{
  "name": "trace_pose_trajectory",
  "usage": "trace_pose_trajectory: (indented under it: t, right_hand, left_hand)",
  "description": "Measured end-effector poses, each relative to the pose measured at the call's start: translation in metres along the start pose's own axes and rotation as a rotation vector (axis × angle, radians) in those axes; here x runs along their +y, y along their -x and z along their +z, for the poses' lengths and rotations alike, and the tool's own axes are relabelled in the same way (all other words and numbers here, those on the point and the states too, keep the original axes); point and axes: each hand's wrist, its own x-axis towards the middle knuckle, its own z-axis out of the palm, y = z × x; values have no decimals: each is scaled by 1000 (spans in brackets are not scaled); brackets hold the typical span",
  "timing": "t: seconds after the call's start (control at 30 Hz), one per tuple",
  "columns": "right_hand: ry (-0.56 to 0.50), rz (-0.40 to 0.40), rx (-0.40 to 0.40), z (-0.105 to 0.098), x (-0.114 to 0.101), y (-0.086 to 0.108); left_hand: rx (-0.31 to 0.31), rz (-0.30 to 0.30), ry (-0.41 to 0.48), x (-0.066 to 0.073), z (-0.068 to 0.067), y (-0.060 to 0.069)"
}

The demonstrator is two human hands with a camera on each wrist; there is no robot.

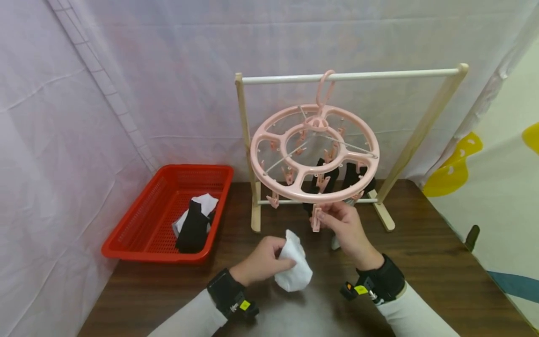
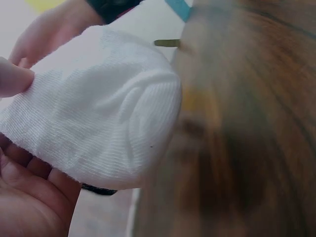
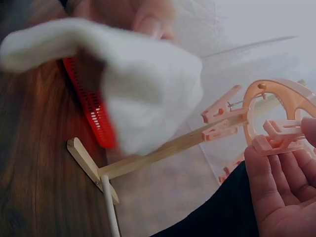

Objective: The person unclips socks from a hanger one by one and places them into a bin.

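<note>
A white sock [image 1: 294, 264] is pinched between the thumb and fingers of my left hand [image 1: 265, 260], below the round hanger; its knitted fabric [image 2: 98, 103] fills much of the left wrist view. My right hand [image 1: 347, 229] pinches a pink clothespin [image 1: 316, 218] at the near rim of the pink round hanger [image 1: 311, 193]. In the right wrist view that clothespin [image 3: 280, 136] lies between thumb and fingers. The sock and the clothespin are apart. Dark socks [image 1: 353, 177] hang at the hanger's right side, partly hidden behind its rim.
A red basket [image 1: 168, 256] holding black and white cloth pieces [image 1: 193, 229] stands at the left. The hanger hooks over the white rod [image 1: 379, 75] of a wooden-legged rack [image 1: 414, 135]. Several other clothespins [image 1: 273, 200] dangle from the hanger. White curtain [image 1: 177, 93] surrounds the back and left.
</note>
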Motion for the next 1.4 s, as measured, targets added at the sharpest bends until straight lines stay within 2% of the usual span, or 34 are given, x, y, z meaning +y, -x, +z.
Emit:
trace_pose_trajectory:
  t: [0.17, 0.3, 0.37, 0.5, 0.57, 0.67, 0.73, 0.83, 0.93, 1.0, 1.2, 1.27, 1.4]
  right_hand:
    - [35, 27, 8, 1, 0, 1]
    - [52, 37, 17, 1, -2, 2]
    - [58, 39, 24, 1, -2, 2]
    - [65, 48, 36, 2, -2, 3]
    - [67, 52, 41, 2, -3, 3]
    - [72, 47, 48, 3, -2, 3]
    - [77, 39, 53, 2, -1, 3]
    - [81, 30, 53, 2, 0, 3]
    - [83, 40, 51, 2, 0, 3]
    - [89, 52, 50, 2, 0, 4]
    - [96, 56, 45, 3, -1, 4]
    - [93, 53, 45, 3, -1, 3]
    - [99, 61, 52, 3, 0, 2]
  left_hand:
    - [76, 21, -49, 15, -31, 16]
    - [220, 60, -111, 30, -63, 28]
    - [301, 62, -151, 38, -80, 33]
    - [426, -13, -167, 50, -111, 42]
    - [479, -46, -146, 54, -126, 47]
    - [552, -78, -117, 57, -146, 54]
    - [577, -121, -111, 56, -158, 58]
    - [585, -256, -146, 50, -174, 61]
    - [559, -412, -235, 41, -186, 62]
    - [544, -477, -299, 36, -192, 62]
    - [488, -583, -442, 26, -204, 65]
    - [465, -622, -486, 26, -206, 67]
    - [458, -678, -534, 28, -207, 67]
